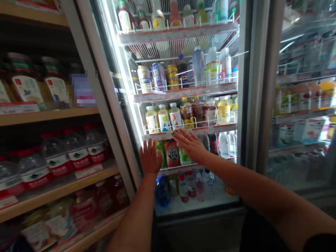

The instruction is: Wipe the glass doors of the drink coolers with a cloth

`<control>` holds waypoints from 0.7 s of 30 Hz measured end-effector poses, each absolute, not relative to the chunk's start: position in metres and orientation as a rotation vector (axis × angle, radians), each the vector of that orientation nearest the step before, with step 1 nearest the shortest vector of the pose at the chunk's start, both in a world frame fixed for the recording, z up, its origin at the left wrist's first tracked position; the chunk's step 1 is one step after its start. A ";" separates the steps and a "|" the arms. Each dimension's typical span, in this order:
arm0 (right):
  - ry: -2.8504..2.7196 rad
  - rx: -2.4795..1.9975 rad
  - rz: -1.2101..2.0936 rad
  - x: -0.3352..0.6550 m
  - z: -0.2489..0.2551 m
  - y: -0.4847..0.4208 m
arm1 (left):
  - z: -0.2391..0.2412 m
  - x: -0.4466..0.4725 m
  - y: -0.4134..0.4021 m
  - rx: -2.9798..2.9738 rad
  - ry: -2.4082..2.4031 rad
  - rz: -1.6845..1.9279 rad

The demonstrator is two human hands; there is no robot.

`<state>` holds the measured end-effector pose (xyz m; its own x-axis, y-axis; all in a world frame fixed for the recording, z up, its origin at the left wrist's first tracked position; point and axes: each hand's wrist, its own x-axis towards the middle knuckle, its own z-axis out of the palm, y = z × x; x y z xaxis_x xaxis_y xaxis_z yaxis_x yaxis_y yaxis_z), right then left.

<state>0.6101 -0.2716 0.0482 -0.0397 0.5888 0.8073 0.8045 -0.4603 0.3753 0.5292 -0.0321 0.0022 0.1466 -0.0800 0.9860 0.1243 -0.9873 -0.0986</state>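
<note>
Reaching into an open, lit drinks cooler (245, 87).
The left hand (150, 159), fingers spread and empty, covers part of a green-labelled plastic bottle (160, 153); the right hand (190, 144), flat and empty, has its fingertips at the red-and-white shelf edge (210, 130), half hiding a red-labelled bottle (172, 154).

The person's left hand (150, 158) and right hand (189, 144) are bare, and both forearms are uncovered along all that shows. At the right upper arm, the edge of a dark short sleeve (321, 243) shows in the bottom corner, plain and unmarked.
</note>
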 end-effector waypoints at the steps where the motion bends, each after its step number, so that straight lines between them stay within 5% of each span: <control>1: -1.535 -2.022 -1.492 0.608 0.049 -0.268 | 0.002 0.529 -0.032 -2.247 -0.041 -1.955; 9: -1.723 -2.018 -1.489 0.593 0.065 -0.251 | 0.001 0.531 -0.029 -2.242 -0.049 -1.961; 21: -1.270 -2.044 -1.611 0.629 0.109 -0.313 | 0.001 0.530 -0.030 -2.233 -0.011 -1.956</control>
